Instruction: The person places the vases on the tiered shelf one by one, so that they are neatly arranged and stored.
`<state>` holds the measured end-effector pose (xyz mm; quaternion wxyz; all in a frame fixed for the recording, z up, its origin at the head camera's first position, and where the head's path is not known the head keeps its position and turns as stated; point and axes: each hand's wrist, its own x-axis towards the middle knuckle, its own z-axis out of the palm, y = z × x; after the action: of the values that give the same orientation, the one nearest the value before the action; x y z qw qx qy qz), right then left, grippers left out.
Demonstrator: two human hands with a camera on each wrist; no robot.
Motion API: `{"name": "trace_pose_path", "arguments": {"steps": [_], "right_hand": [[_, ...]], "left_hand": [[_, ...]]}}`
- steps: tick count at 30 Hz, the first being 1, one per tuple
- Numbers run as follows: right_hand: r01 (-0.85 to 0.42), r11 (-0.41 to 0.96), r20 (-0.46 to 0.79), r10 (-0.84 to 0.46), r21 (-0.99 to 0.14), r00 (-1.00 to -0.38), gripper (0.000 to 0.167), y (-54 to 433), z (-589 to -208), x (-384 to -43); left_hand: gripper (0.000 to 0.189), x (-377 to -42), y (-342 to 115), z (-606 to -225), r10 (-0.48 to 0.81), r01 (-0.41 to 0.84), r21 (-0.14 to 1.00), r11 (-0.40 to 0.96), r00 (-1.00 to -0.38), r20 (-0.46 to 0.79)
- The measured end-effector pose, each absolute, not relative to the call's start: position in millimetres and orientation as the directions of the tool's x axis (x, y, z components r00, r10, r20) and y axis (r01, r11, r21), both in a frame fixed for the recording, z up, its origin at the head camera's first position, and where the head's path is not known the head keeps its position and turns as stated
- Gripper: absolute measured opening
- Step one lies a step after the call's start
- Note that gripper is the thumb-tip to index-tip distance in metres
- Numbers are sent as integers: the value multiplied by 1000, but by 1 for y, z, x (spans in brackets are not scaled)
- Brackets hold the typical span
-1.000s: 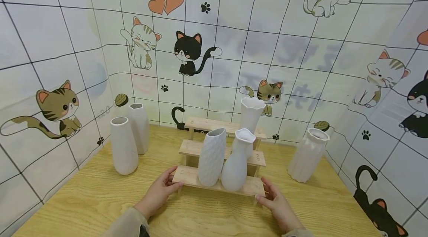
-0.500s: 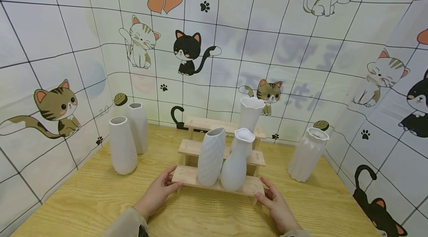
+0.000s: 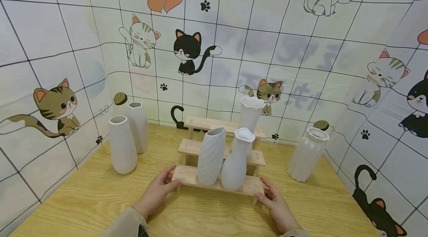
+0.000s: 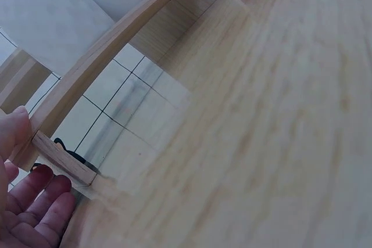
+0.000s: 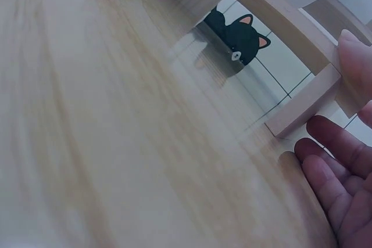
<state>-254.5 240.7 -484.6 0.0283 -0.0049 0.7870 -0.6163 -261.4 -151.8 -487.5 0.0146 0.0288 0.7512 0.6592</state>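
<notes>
A three-step wooden stand [image 3: 187,174] stands on the table. My left hand [image 3: 155,194] grips the left end of its lowest step, and my right hand [image 3: 277,203] holds the right end. In the left wrist view the thumb [image 4: 13,132] lies at the board's edge, with the fingers [image 4: 49,204] curled beside the leg. The right wrist view shows the same hold, fingers [image 5: 334,143] next to the leg. On the lowest step are a white textured vase [image 3: 211,159] with a slanted mouth and a white bottle-shaped vase [image 3: 234,172]. Behind them rises a tall scalloped-rim vase [image 3: 251,112].
Two plain white vases, a rounded one [image 3: 123,148] and an angular one [image 3: 138,127], stand left of the stand. A ribbed white vase [image 3: 305,157] is on the right. Cat-printed wall sheeting [image 3: 230,44] encloses the wooden table [image 3: 207,218] at the back and sides.
</notes>
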Motion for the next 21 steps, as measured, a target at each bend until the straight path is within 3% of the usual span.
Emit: {"name": "trace_pose_path", "arguments": {"steps": [21], "right_hand": [[24, 236, -32, -27, -971, -999, 69, 240, -485, -255]], "left_hand": [[71, -261, -198, -453, -120, 49, 953, 299, -989, 88]]}}
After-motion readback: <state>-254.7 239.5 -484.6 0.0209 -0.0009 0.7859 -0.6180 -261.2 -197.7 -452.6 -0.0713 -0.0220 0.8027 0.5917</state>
